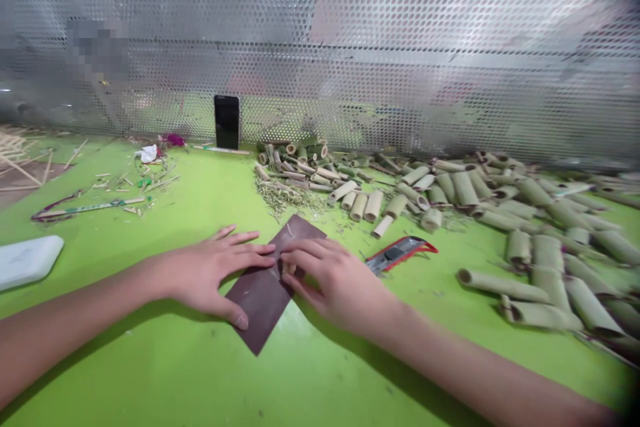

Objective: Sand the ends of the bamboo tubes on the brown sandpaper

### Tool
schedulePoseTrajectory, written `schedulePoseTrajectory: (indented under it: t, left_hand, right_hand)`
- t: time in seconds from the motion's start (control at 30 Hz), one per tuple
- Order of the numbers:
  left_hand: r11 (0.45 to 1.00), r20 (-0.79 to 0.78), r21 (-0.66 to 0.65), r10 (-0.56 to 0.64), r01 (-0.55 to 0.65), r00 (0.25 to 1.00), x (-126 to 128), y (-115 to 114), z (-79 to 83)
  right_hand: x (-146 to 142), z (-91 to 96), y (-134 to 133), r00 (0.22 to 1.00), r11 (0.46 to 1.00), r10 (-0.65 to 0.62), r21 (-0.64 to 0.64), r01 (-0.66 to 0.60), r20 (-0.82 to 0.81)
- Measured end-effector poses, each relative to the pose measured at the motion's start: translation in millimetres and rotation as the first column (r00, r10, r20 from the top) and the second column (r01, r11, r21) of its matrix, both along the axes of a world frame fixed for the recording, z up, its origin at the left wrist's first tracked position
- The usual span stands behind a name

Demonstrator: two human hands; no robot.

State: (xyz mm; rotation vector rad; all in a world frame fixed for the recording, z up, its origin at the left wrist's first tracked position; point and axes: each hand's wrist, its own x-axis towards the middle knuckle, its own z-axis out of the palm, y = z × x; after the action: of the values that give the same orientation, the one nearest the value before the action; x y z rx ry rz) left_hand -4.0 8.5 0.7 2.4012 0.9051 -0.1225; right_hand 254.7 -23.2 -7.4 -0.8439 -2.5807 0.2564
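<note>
A dark brown sheet of sandpaper (260,300) lies on the green table (210,373) in front of me. My left hand (210,273) rests flat on its left side, fingers stretched out and thumb pressing the near edge. My right hand (330,277) lies over the sheet's right part, with its fingertips pinched on a small pale piece (286,267) that I cannot make out, held against the paper. The two hands' fingertips meet near the sheet's middle.
A red and grey utility knife (397,252) lies just right of my right hand. Several cut bamboo tubes (500,213) are heaped at the right and back. A black phone (227,121) leans on the perforated metal screen. Scraps and sticks (95,203) lie at the left, by a white block (27,260).
</note>
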Motion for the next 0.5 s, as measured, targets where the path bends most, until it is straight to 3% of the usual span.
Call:
schedulePoseTrajectory:
  t: [0.17, 0.33, 0.5]
  left_hand:
    - [1.000, 0.008, -0.004, -0.006, 0.006, 1.000, -1, 0, -1.4]
    - [1.000, -0.016, -0.004, 0.001, -0.002, 1.000, 1, -1, 0.4]
    - [1.000, -0.043, -0.008, 0.009, -0.010, 0.999, 3, -1, 2.0]
  right_hand:
    - [5, 0.3, 9, 0.993, 0.993, 0.114, -0.006, -0.114, 0.005]
    - [8, 1.0, 11, 0.997, 0.997, -0.071, -0.031, 0.072, 0.022]
    - [7, 2.7, 7, 0.998, 0.998, 0.042, -0.057, -0.039, 0.054]
